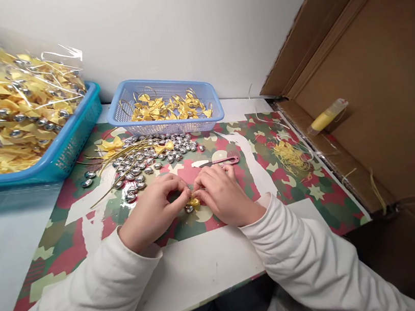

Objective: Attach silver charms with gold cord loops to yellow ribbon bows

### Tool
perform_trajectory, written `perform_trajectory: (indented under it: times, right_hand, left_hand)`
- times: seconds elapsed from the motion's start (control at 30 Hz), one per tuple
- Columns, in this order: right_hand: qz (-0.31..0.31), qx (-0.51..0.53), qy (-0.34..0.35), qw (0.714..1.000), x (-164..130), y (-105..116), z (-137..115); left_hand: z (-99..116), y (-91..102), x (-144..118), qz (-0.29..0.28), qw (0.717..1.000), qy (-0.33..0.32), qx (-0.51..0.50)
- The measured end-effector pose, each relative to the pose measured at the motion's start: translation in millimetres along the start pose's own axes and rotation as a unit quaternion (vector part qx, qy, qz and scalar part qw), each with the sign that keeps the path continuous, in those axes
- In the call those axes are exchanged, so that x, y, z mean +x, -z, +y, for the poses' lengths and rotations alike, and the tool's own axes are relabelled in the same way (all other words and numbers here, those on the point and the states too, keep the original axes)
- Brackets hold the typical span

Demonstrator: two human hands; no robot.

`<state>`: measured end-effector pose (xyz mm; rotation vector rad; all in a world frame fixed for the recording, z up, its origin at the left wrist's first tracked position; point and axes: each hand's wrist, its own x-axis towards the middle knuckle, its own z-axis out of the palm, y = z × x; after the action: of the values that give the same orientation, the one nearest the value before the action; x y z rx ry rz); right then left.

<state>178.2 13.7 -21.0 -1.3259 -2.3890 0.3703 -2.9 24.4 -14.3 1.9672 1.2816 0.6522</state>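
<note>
My left hand (160,206) and my right hand (222,192) meet low over the patterned board, fingertips pinched together. Between them is a small yellow ribbon bow (194,202), partly covered by the fingers. A silver bell-like bead (188,208) shows just below my left fingertips, against the bow. Both hands are closed on the bow. Just beyond my right hand lies a pink-handled craft knife (231,160). Many shiny silver beads (139,167) are spread past my left hand, with loose yellow bows (111,146) and thin gold cords among them.
A blue basket (117,120) with yellow bows stands at the back. At left, a larger blue basket (71,149) carries a clear bag (14,100) of beaded bows. Yellow thread scraps (291,158) lie right, near a cardboard wall (381,74) with a yellow tube (327,116).
</note>
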Motion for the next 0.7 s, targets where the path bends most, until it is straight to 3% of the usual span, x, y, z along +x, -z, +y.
perform_trajectory:
  times: [0.43,0.7]
  right_hand:
    - [0.018,0.03,-0.017,0.999,-0.3,4.0,2.4]
    - [0.014,0.019,-0.021,0.999,0.3,6.0,0.8]
  left_hand:
    - [0.9,1.1,-0.4,0.007,0.997,-0.05,0.06]
    - [5.4,3.5,-0.8,0.017,0.998,-0.049,0.018]
